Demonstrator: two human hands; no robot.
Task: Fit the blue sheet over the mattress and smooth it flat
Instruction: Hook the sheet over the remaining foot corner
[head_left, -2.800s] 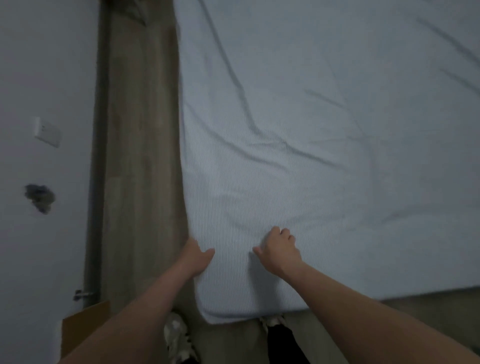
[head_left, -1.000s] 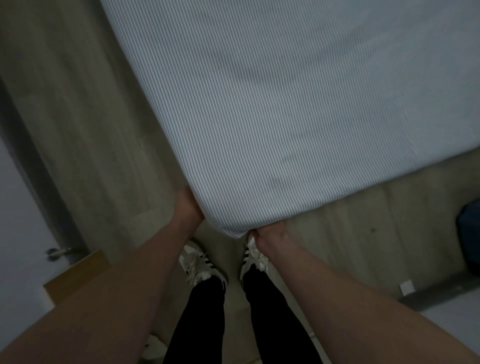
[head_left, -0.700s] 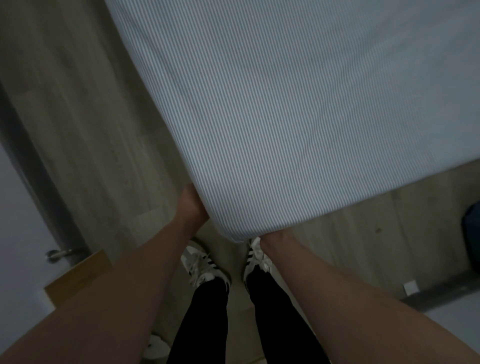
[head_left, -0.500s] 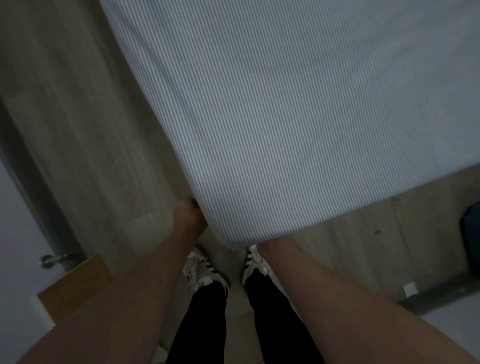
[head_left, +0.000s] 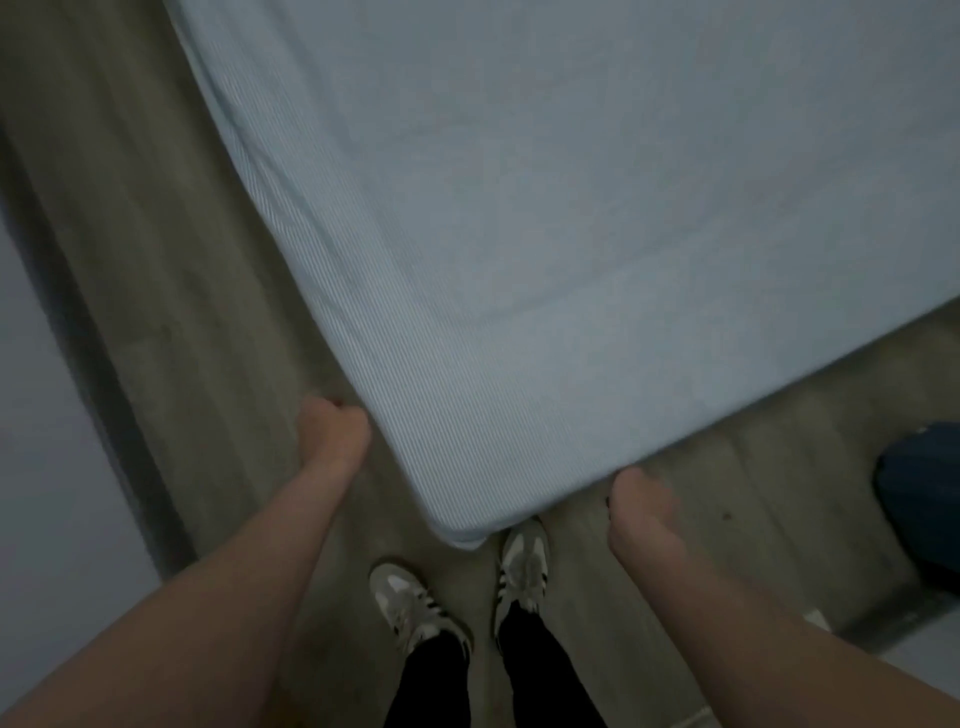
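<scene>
Both arms reach down w/ bent wrists; left hand (head_left: 332, 431) & right hand (head_left: 641, 501) flank near mattress corner, fingers hidden under blue sheet (head_left: 571, 234) edge, so grip can't tell. Sheet covers mattress.

Wooden floor (head_left: 171, 291); pale wall (head_left: 47, 441) at left; white sneakers (head_left: 410, 605) near centre; dark blue object (head_left: 922, 512) at right edge.

Both bare forearms reach forward and down, well apart. The left hand (head_left: 332, 428) is curled into a loose fist, knuckles forward; the right hand (head_left: 641, 499) is bent down at the wrist, its fingers hidden from view. Whether either grips anything cannot be told.
</scene>
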